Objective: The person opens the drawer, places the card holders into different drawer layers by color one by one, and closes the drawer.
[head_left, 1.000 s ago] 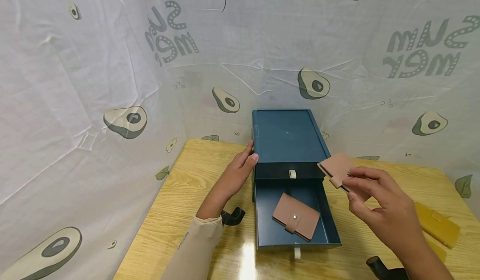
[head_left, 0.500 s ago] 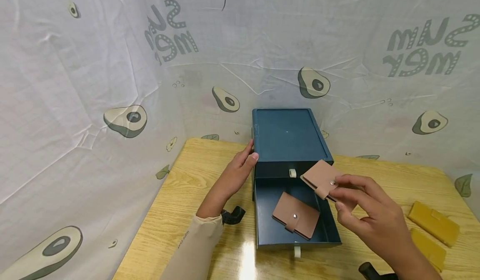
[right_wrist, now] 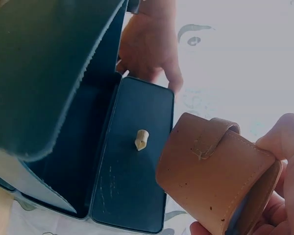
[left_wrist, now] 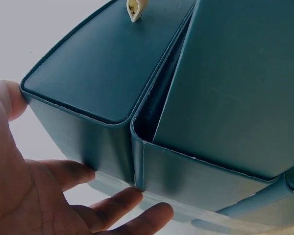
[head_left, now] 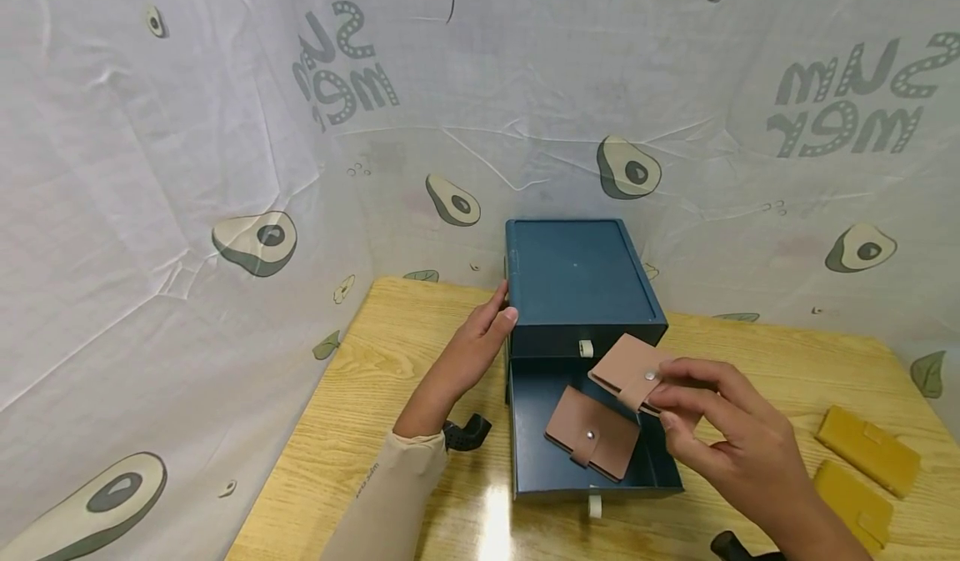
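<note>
A blue drawer box point(head_left: 581, 273) stands on the table with its lower drawer point(head_left: 528, 461) pulled out. Inside that drawer lies a pink snap wallet point(head_left: 581, 419), tilted. My right hand point(head_left: 738, 436) pinches a second pink wallet point(head_left: 621, 363) by its snap side, above the drawer's right rear part. In the right wrist view this wallet point(right_wrist: 206, 171) shows its strap and a slightly parted edge. My left hand point(head_left: 468, 353) rests against the box's left side, thumb at the top edge; the left wrist view shows its fingers point(left_wrist: 112, 208) spread along the side wall.
Two yellow wallets point(head_left: 870, 448) lie on the table at the right. The upper drawer, with a white pull tab point(head_left: 586, 348), is closed. Another white tab point(head_left: 595, 507) hangs on the lower drawer's front. A printed white cloth point(head_left: 480, 86) hangs behind the wooden table point(head_left: 397, 336).
My right hand has carried the pink wallet leftward and slightly down, from beside the box to over the pulled-out drawer. My left hand has stayed in place.
</note>
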`<move>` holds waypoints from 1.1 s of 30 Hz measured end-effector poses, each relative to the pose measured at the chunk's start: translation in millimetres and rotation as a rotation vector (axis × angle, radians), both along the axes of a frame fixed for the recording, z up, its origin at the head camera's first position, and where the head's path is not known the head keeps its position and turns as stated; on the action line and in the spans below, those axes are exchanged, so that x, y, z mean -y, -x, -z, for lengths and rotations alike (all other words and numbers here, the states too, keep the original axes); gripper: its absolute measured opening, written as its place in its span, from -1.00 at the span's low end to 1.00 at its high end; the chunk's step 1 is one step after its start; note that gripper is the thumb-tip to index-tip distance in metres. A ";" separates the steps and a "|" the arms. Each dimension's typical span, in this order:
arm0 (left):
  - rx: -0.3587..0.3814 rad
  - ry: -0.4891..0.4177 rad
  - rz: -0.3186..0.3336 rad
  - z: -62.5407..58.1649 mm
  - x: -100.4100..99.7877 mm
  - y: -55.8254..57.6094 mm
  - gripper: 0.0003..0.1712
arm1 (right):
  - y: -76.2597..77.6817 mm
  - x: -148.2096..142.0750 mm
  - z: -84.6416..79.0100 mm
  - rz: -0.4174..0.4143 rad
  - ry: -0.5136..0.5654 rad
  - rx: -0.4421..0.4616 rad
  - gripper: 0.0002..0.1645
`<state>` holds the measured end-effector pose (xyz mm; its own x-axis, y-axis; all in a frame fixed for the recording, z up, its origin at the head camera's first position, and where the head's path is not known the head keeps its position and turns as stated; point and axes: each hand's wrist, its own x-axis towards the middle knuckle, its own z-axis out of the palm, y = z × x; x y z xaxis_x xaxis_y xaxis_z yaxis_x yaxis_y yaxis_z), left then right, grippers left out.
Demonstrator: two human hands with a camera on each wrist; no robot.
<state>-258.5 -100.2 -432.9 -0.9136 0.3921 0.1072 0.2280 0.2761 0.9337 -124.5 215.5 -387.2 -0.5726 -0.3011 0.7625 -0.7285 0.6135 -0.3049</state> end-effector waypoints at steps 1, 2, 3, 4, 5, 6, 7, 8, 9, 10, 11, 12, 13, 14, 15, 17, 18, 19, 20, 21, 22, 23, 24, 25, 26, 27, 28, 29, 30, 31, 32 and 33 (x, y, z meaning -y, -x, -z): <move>0.000 0.000 0.000 -0.2 -0.1 0.0 -0.17 | 0.2 0.1 0.7 -0.004 -0.001 0.002 -0.47; 0.001 -0.001 0.000 -0.3 -0.2 -0.1 -0.17 | 0.6 0.4 1.4 -0.009 -0.001 0.003 -0.48; 0.002 -0.001 0.000 -0.3 -0.2 -0.1 -0.17 | 0.9 0.7 2.1 -0.017 0.001 0.004 -0.49; 0.002 -0.002 0.001 -0.2 -0.1 -0.1 -0.17 | 1.3 1.2 3.0 -0.027 0.004 0.008 -0.50; 0.001 -0.002 0.000 0.0 -0.1 0.2 -0.17 | 1.6 1.9 3.8 -0.037 0.005 0.012 -0.51; 0.001 -0.002 0.000 0.1 -0.1 0.3 -0.17 | 2.0 2.7 4.5 -0.050 0.007 0.017 -0.52; 0.001 -0.002 -0.001 0.2 0.0 0.5 -0.17 | 2.5 3.4 5.3 -0.067 0.008 0.027 -0.53; 0.001 -0.002 -0.002 0.3 0.0 0.7 -0.17 | 2.8 4.3 6.1 -0.084 0.006 0.045 -0.54; 0.002 -0.001 -0.004 0.4 0.1 0.9 -0.17 | 3.0 4.9 6.9 -0.096 -0.003 0.073 -0.55; 0.002 -0.001 -0.006 0.5 0.2 1.0 -0.17 | 3.4 5.5 7.8 -0.099 -0.024 0.099 -0.55; 0.002 0.000 -0.008 0.5 0.3 1.2 -0.18 | 3.8 5.8 8.7 -0.104 -0.045 0.127 -0.54; 0.002 -0.001 -0.007 0.6 0.4 1.3 -0.18 | 4.3 5.8 9.7 -0.105 -0.067 0.152 -0.54; 0.001 -0.002 -0.005 0.6 0.4 1.4 -0.17 | 4.8 5.7 10.7 -0.107 -0.089 0.176 -0.54; 0.001 -0.002 -0.002 0.6 0.4 1.6 -0.17 | 5.2 5.5 11.6 -0.106 -0.109 0.198 -0.53; 0.001 -0.003 0.001 0.4 0.4 1.6 -0.17 | 5.8 5.0 12.4 -0.101 -0.126 0.210 -0.52; 0.000 -0.004 0.006 -0.5 0.5 1.6 -0.16 | 7.3 3.8 13.3 -0.100 -0.138 0.206 -0.52; 0.000 -0.004 0.009 -0.8 0.5 1.8 -0.15 | 7.9 3.2 13.5 -0.094 -0.142 0.201 -0.52; 0.000 -0.004 0.009 -1.4 0.3 1.6 -0.16 | 8.1 2.5 13.7 -0.090 -0.142 0.200 -0.50; -0.001 -0.004 0.009 -1.7 0.2 1.6 -0.15 | 8.5 1.7 13.6 -0.084 -0.144 0.193 -0.49; -0.001 -0.004 0.009 -2.0 0.1 1.6 -0.15 | 8.9 1.1 13.6 -0.077 -0.146 0.184 -0.48; -0.001 -0.005 0.009 -2.1 0.1 1.6 -0.16 | 9.2 0.5 13.4 -0.070 -0.150 0.176 -0.48; 0.001 -0.005 0.008 -2.1 0.0 1.7 -0.16 | 9.3 0.0 13.2 -0.065 -0.154 0.169 -0.47; 0.003 -0.006 0.009 -1.9 0.0 1.9 -0.17 | 9.4 -0.5 12.9 -0.060 -0.159 0.165 -0.48; 0.006 -0.006 0.009 -1.8 0.0 1.8 -0.18 | 9.4 -0.9 12.6 -0.060 -0.159 0.159 -0.49; 0.007 -0.006 0.009 -1.2 0.0 2.1 -0.18 | 9.4 -1.4 12.3 -0.058 -0.161 0.153 -0.49; 0.009 -0.005 0.009 -0.9 -0.1 2.3 -0.18 | 9.4 -1.9 12.0 -0.052 -0.164 0.150 -0.48; 0.010 -0.005 0.008 -0.5 -0.1 2.4 -0.18 | 9.2 -2.4 11.7 -0.045 -0.168 0.149 -0.47; 0.010 -0.004 0.007 -0.2 -0.2 2.6 -0.19 | 9.1 -3.0 11.6 -0.038 -0.169 0.148 -0.46; 0.009 -0.003 0.006 0.0 -0.3 2.7 -0.19 | 8.9 -3.8 11.5 -0.033 -0.167 0.147 -0.45; 0.009 -0.002 0.004 0.3 -0.3 2.7 -0.19 | 8.7 -4.8 11.4 -0.026 -0.165 0.146 -0.44; 0.008 -0.001 0.003 0.4 -0.5 2.6 -0.19 | 8.4 -5.8 11.3 -0.017 -0.163 0.150 -0.42; 0.008 0.001 0.002 0.4 -0.6 2.5 -0.19 | 8.0 -6.8 11.2 -0.010 -0.161 0.152 -0.41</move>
<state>-261.0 -99.6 -433.3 -0.9137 0.3940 0.0996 0.2210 0.2761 0.9354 -132.5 222.3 -398.5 -0.6735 -0.4182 0.6095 -0.6880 0.6562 -0.3099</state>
